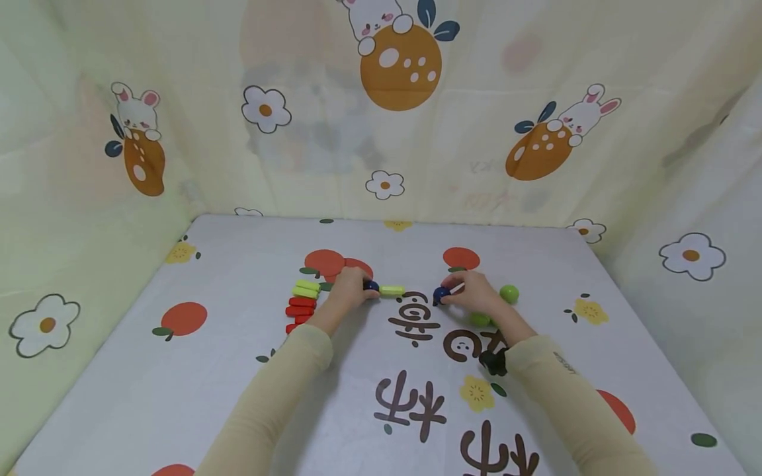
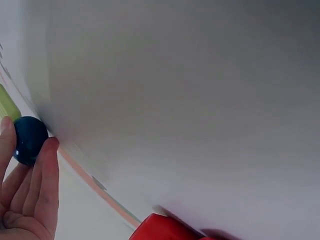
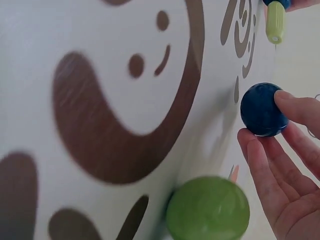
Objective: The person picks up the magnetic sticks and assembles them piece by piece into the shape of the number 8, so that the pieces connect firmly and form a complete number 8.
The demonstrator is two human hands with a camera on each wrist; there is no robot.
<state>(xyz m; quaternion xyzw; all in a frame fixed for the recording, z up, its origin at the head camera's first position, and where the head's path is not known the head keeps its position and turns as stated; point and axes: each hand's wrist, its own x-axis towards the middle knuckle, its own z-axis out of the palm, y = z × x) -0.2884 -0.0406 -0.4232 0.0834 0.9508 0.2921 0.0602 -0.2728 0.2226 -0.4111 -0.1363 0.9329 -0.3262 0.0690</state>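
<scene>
My left hand [image 1: 350, 288] pinches a dark blue ball [image 2: 31, 141] between thumb and fingers, left of the middle of the table. A ribbed lime-green handle [image 1: 391, 290] sticks out from that ball, pointing right in the head view. Across from it, my right hand [image 1: 476, 292] grips a second dark blue ball [image 3: 262, 111] at its fingertips. This ball has no handle showing. A gap separates the handle's free end from the right-hand ball. Beside the right hand lies a green ball [image 1: 508, 293], and another green ball [image 1: 479, 319] sits partly behind the right wrist.
Left of my left forearm, lime-green handles [image 1: 306, 289] and several red handles [image 1: 301, 310] lie in a column, partly covered by the sleeve. A printed cloth [image 1: 238, 370] covers the table, and patterned curtains [image 1: 321, 165] enclose its back and sides.
</scene>
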